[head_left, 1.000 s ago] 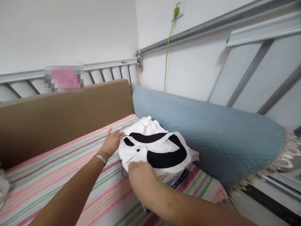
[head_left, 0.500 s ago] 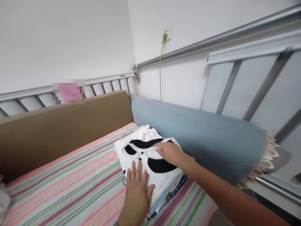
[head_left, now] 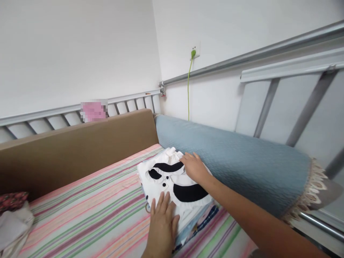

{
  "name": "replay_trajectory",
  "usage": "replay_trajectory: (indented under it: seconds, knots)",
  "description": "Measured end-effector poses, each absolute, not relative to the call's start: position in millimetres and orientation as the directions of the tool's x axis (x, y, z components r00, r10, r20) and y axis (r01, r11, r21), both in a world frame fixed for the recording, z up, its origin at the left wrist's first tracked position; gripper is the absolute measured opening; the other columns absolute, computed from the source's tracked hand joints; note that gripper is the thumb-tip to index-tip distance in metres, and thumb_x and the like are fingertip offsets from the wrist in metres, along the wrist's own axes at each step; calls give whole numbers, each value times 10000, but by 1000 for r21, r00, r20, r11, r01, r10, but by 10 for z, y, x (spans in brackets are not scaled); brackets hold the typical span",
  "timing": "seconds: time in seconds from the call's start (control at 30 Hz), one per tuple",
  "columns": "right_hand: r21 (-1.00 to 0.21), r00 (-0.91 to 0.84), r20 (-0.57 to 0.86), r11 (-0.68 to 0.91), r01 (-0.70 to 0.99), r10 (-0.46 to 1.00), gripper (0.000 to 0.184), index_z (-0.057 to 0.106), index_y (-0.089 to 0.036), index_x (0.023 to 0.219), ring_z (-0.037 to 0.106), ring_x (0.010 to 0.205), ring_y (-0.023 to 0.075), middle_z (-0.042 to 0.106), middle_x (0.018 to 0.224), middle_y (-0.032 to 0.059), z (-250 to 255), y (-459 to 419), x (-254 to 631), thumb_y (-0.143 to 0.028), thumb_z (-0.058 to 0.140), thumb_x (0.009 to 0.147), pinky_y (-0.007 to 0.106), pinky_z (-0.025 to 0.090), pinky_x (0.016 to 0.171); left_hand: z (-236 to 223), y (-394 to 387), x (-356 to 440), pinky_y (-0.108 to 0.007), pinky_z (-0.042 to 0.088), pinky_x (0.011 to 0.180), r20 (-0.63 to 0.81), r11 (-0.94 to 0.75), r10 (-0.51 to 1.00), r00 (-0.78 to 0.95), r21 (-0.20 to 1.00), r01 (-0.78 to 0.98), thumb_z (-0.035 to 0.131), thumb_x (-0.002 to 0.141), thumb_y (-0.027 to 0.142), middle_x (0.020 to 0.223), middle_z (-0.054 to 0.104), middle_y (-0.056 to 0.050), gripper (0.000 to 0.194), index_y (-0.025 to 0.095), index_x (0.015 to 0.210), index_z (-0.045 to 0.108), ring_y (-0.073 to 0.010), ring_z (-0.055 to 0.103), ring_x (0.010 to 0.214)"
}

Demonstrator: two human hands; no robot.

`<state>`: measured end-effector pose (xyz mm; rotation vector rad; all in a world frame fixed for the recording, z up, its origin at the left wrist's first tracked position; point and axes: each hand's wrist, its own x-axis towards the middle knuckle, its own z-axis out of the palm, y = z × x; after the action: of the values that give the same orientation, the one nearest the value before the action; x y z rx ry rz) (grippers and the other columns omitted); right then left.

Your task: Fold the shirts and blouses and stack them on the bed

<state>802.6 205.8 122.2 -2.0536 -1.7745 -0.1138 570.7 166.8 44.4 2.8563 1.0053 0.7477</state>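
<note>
A folded white garment with black curved patches [head_left: 172, 182] lies on top of a small stack of folded clothes on the striped bed sheet [head_left: 88, 211]. My left hand [head_left: 162, 225] lies flat on the garment's near edge, fingers stretched out. My right hand [head_left: 195, 166] rests open on its far right part, beside the blue quilted roll [head_left: 236, 161]. Neither hand grips anything.
A brown padded board [head_left: 72, 147] runs along the far side of the bed. Grey metal rails [head_left: 268, 104] line the wall at the right. A green cable [head_left: 189, 89] hangs from a wall socket. Loose clothes [head_left: 12, 222] lie at the left edge.
My right hand has slid toward the far right end of the garment. My left hand has stayed flat on the near edge. The view has shifted, and loose clothes show at the left.
</note>
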Motion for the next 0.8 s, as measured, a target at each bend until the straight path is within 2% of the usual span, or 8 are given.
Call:
replay_trajectory:
  seconds: [0.1,0.17,0.23,0.3,0.4,0.53,0.63,0.8]
  knots:
    - [-387,314,254,-202,900,915,320,662,-202,1037,611,971,197,691,991,76,1425,2302,8293,-212,384,878,309,420,873,413,1674,5684,-615,315,1032,454,-790,605,654,242,563,445,857,224,1391,448,-100,335,242,1173,556,-301,331,1324]
    - [-417,408,266,-278,865,873,365,585,-156,1174,609,976,210,660,1079,118,1543,2390,8370,-269,388,889,299,444,822,416,1680,5639,-590,300,1051,476,-762,644,598,341,550,435,865,249,1420,410,-98,393,264,1253,495,-288,298,1343]
    - [-430,455,333,-296,853,826,445,468,-114,1297,544,1101,231,576,1223,163,1587,2390,8298,-263,410,881,322,409,900,429,1694,5581,-546,276,1078,496,-661,749,440,514,547,417,873,282,1468,327,-102,459,262,1331,401,-271,237,1371]
    - [-401,367,445,-185,897,817,463,434,-131,1325,466,1197,230,510,1308,151,1549,2332,8092,-237,424,874,347,346,987,447,1724,5532,-495,299,1073,434,-484,874,217,735,475,399,876,332,1480,292,-118,490,233,1353,353,-264,233,1372]
    - [-316,146,544,40,948,826,415,488,-190,1286,406,1253,221,481,1349,104,1413,2256,7733,-274,434,883,393,292,1041,475,1802,5493,-410,434,946,168,-171,985,32,957,236,457,829,413,1378,410,-156,537,188,1310,376,-264,465,1205]
    - [-312,160,520,12,950,839,435,475,-211,1303,354,1290,250,421,1395,117,1296,2361,7626,-228,460,869,442,255,1050,490,1903,5501,-329,495,700,-103,101,994,-40,994,-32,633,666,445,1015,589,-108,627,156,1194,454,-183,607,786]
    - [-434,284,446,-72,898,849,519,431,-184,1334,329,1300,265,397,1406,148,1332,2548,7829,-133,495,821,432,238,1044,501,1943,5531,-313,462,625,-203,193,978,-54,969,-152,700,569,470,789,607,-42,664,156,1116,490,-164,589,665]
    - [-590,271,264,-67,804,926,225,680,-139,931,608,897,207,694,914,78,1554,2800,8180,-229,504,823,300,431,791,574,2016,5554,-252,357,500,-321,320,947,8,941,-113,714,508,540,682,593,-3,579,181,926,538,-139,545,569]
